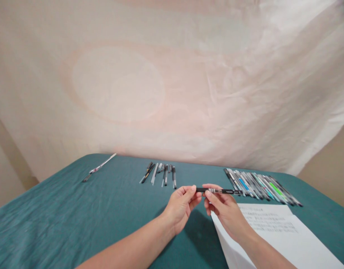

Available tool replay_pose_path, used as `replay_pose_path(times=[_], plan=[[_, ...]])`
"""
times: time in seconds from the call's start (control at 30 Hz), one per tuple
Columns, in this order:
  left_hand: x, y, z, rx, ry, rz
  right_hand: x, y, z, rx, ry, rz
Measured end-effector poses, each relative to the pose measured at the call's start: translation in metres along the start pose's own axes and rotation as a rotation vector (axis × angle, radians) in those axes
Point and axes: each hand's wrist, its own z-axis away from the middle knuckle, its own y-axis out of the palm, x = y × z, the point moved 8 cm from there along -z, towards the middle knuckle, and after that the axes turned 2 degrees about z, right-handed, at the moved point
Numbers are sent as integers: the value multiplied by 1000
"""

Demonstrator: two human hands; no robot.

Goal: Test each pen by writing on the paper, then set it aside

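Note:
Both my hands meet above the teal tablecloth (76, 216) and hold one dark pen (226, 191) level between them. My left hand (180, 207) pinches the pen's left end with thumb and fingertips. My right hand (224, 209) grips the barrel just to the right of that, fingers curled round it. The pen's right part sticks out past my right hand toward a row of pens.
A row of several pens (261, 186) with blue and green barrels lies at the right. A smaller group of several dark pens (162, 173) lies in the middle back. A single thin pen (99, 168) lies far left. A printed white sheet (273, 231) lies under my right forearm. A pale cloth (172, 74) hangs behind.

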Motion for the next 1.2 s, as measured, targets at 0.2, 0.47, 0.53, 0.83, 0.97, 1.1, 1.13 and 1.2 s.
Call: replay_pose_path(times=[0.2, 0.47, 0.53, 0.83, 0.97, 1.1, 1.13, 1.2], plan=[[15, 13, 13, 186, 111, -503, 22, -10, 0, -39, -73, 228], [41, 58, 66, 805, 583, -1743, 6, -67, 25, -185, 23, 383], [46, 60, 68, 859, 607, -1783, -2, -79, 37, -184, 61, 439], [57, 60, 70, 929, 616, -1862, 0, -114, 66, -247, 62, 630], [56, 61, 70, 915, 605, -1874, -4, -123, 70, -327, 54, 732], [57, 61, 70, 916, 592, -1874, -2, -122, 70, -335, -32, 811], [57, 61, 70, 915, 592, -1869, -1, -122, 70, -337, -47, 819], [57, 61, 70, 911, 596, -1858, 0, -122, 71, -345, -58, 825]])
